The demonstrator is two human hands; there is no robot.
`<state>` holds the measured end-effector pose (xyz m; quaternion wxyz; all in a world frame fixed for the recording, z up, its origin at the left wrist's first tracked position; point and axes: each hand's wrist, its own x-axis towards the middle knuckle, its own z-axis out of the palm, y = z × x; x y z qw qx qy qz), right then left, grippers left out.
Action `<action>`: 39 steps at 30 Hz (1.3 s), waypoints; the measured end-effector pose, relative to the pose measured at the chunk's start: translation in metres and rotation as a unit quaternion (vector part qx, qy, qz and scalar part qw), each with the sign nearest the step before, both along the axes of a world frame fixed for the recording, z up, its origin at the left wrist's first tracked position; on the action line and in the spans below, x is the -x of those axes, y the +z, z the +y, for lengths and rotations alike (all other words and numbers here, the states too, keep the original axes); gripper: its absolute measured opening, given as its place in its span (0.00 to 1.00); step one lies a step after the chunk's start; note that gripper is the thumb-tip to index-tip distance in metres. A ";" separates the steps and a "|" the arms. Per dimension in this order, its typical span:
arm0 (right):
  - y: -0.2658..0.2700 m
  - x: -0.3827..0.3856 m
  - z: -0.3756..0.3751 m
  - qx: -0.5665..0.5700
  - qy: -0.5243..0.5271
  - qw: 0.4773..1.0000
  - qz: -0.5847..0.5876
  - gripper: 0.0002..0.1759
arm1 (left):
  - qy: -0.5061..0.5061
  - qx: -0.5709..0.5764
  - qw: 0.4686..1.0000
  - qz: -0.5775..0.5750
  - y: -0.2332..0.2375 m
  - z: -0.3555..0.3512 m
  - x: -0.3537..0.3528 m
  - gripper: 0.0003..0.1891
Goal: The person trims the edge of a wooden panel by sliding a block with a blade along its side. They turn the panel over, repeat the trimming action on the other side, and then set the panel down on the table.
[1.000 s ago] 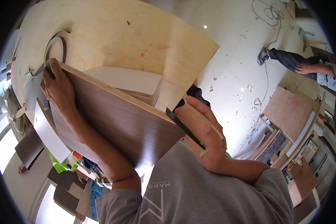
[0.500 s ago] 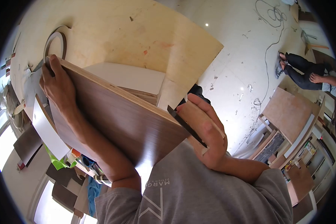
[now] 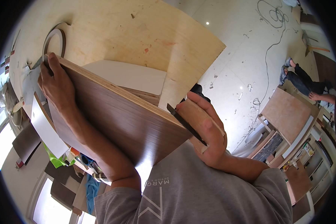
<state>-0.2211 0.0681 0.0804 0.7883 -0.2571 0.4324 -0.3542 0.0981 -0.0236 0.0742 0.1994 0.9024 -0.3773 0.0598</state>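
A wood-grain laminated plywood panel stands on its edge across the front of my body, its bare ply edge upward. At its far left corner my left hand is closed over the top edge. My right hand grips a wooden block with a dark flat blade or plate along its side, by the panel's right corner. Whether the dark piece touches the edge is hard to tell. A roll of edge strip lies just beyond my left hand.
Behind the panel are a large plywood sheet and a white board. A small wooden table stands at the right, near a person in dark trousers. A cord runs over the littered floor.
The person at the right has shifted, with the legs now lower and farther right. Both my hands and the panel have stayed almost in place.
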 end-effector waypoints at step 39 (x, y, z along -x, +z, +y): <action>-0.007 0.056 -0.018 -0.102 -0.131 0.956 -0.240 0.36 | -0.107 0.115 0.987 -0.039 -0.024 0.045 -0.058 0.39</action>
